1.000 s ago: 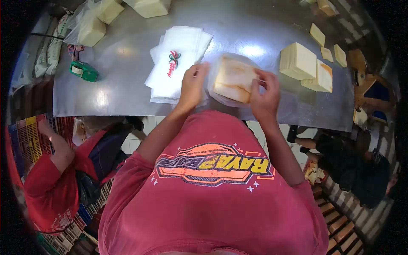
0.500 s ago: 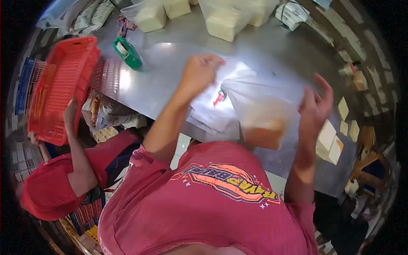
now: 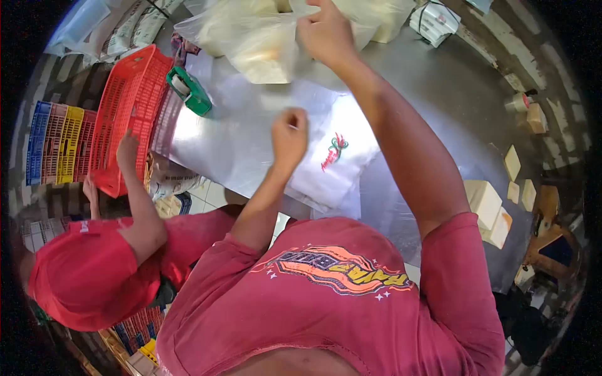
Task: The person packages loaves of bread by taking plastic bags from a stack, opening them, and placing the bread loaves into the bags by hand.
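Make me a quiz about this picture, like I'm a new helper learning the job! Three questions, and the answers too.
1. True or false: the green tape dispenser sits on the metal table.

2. Which of the camera wearer's hands reaches farther across the table?
A) left
B) right

3. Fill in the blank: the co-worker in red is holding a red ____.

Key:
1. True.
2. B: the right hand is up by the bagged bread.
3. Crate.
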`<move>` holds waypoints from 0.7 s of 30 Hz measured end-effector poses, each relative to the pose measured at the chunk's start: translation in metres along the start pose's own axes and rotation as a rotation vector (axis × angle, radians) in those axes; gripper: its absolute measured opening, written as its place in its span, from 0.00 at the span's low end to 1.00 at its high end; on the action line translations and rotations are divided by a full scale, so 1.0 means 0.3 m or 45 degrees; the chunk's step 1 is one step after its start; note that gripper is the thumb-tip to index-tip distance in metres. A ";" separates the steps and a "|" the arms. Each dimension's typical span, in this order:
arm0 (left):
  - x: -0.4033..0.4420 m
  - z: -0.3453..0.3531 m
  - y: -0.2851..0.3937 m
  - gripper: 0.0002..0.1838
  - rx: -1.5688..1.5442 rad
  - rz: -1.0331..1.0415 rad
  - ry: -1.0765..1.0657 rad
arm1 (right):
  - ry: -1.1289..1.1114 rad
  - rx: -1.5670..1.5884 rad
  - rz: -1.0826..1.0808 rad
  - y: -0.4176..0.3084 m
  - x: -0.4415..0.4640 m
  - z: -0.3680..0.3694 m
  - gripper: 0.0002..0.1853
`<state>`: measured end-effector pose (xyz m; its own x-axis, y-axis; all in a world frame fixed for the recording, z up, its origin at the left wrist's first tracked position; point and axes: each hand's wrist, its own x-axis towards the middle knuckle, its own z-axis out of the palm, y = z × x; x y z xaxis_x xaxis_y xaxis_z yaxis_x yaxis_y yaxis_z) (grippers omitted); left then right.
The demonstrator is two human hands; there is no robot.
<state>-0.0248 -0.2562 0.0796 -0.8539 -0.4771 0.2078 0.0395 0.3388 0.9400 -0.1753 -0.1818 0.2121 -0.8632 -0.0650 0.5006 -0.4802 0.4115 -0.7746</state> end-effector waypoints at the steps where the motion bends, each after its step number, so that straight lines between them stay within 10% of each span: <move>1: -0.043 0.029 -0.053 0.06 0.062 0.034 -0.139 | -0.013 0.096 0.084 0.013 -0.028 -0.039 0.19; 5: -0.084 0.128 -0.156 0.05 0.376 0.209 -0.380 | -0.520 0.150 0.156 0.115 -0.410 -0.299 0.17; 9: -0.023 0.300 -0.209 0.07 0.558 0.482 -0.125 | -0.634 0.080 0.934 0.199 -0.948 -0.636 0.16; 13: 0.038 0.302 -0.316 0.08 0.864 0.768 -0.398 | 0.174 -0.394 1.283 0.334 -1.349 -0.944 0.23; 17: 0.027 0.273 -0.162 0.07 0.887 0.529 -0.350 | 1.133 0.172 1.333 0.505 -1.401 -1.191 0.30; 21: -0.043 0.213 -0.091 0.07 0.638 0.506 -0.363 | 1.249 0.432 1.159 0.607 -1.266 -1.243 0.30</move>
<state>-0.0481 -0.2075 0.0341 -0.9298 -0.0314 0.3666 0.1916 0.8093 0.5552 0.1231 0.2569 0.0250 -0.4963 0.8241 -0.2731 0.0526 -0.2855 -0.9569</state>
